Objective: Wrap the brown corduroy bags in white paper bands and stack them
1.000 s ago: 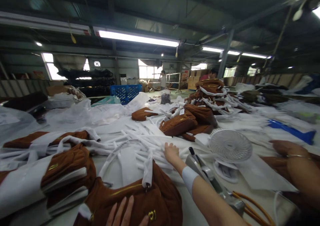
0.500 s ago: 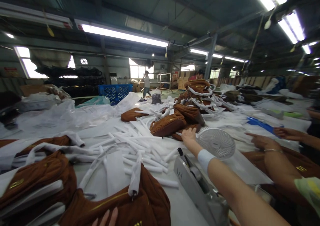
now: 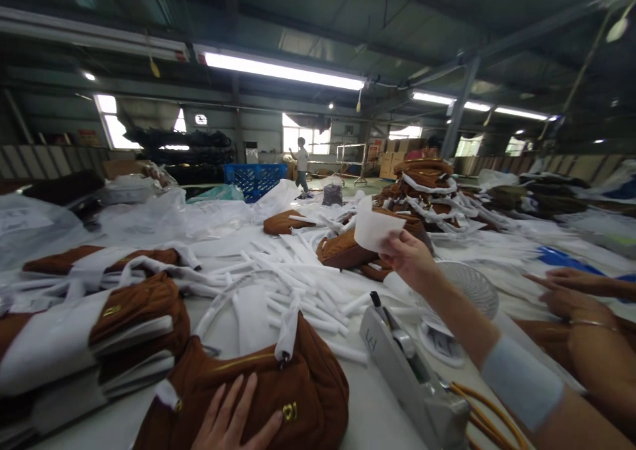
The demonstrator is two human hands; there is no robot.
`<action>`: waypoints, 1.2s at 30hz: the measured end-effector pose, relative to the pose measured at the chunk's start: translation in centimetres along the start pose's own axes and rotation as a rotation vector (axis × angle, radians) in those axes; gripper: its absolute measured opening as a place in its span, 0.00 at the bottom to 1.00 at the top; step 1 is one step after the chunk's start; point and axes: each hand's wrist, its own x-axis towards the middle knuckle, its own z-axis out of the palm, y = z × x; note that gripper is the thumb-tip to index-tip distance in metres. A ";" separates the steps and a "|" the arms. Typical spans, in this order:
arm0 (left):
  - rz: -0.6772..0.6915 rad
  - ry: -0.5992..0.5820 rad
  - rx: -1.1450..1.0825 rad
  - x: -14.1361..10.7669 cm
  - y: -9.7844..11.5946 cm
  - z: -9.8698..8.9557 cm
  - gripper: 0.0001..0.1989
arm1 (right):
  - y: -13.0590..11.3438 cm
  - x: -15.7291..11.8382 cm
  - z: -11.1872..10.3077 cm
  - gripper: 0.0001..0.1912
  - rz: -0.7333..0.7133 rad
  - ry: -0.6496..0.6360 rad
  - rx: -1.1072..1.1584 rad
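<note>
My right hand (image 3: 408, 254) is raised over the table, its fingers closed on a curved white sheet (image 3: 377, 230). A pale blue band circles that wrist. Low in the view, my left hand (image 3: 236, 417) lies with spread fingers on a brown bag (image 3: 318, 384) that has a gold emblem. White wrapping covers part of the bag's strap. Between bag and right forearm stands a grey tape dispenser (image 3: 410, 370) with a black pen in it. Behind the forearm is a round fan (image 3: 470, 284), partly hidden.
More brown bags (image 3: 134, 317) lie at the left, partly wrapped in white. White rolls (image 3: 298, 278) are strewn mid-table. Brown bags (image 3: 427, 171) are piled farther back. Another person's hands (image 3: 571, 291) are at the right. A person (image 3: 301, 162) stands in the background.
My right hand has taken hold of the white sheet and lifted it. More of my left hand shows on the bag. The view has turned right, though the background shifts rightward in the frame.
</note>
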 end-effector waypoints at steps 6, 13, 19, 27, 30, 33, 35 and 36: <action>-0.185 -0.255 -0.335 0.1 1.0 -2.5 0.53 | 0.6 -9.9 3.5 0.21 0.458 -0.094 0.528; -0.282 -0.405 -0.565 0.2 0.7 -3.8 0.52 | 2.5 -18.3 8.2 0.32 0.228 -0.260 0.037; -0.268 -0.408 -0.631 -0.4 0.5 -3.1 0.38 | 1.0 -21.7 14.6 0.29 -0.015 -0.936 -0.353; -0.257 -0.355 -0.610 -0.8 0.5 -2.7 0.44 | 4.4 -16.2 14.6 0.34 0.422 -0.993 -0.078; -0.261 -0.362 -0.583 -0.8 0.5 -2.8 0.43 | 5.8 -15.0 14.4 0.26 0.360 -0.934 -0.285; -0.259 -0.352 -0.578 -0.8 0.5 -2.8 0.42 | 6.9 -14.9 14.8 0.28 -0.013 -1.032 -0.619; -0.257 -0.346 -0.577 -0.8 0.5 -2.8 0.43 | 7.3 -15.1 15.3 0.32 -0.229 -1.136 -0.805; -0.256 -0.349 -0.577 -0.7 0.4 -2.9 0.43 | 7.3 -15.1 15.6 0.33 -0.294 -1.172 -0.890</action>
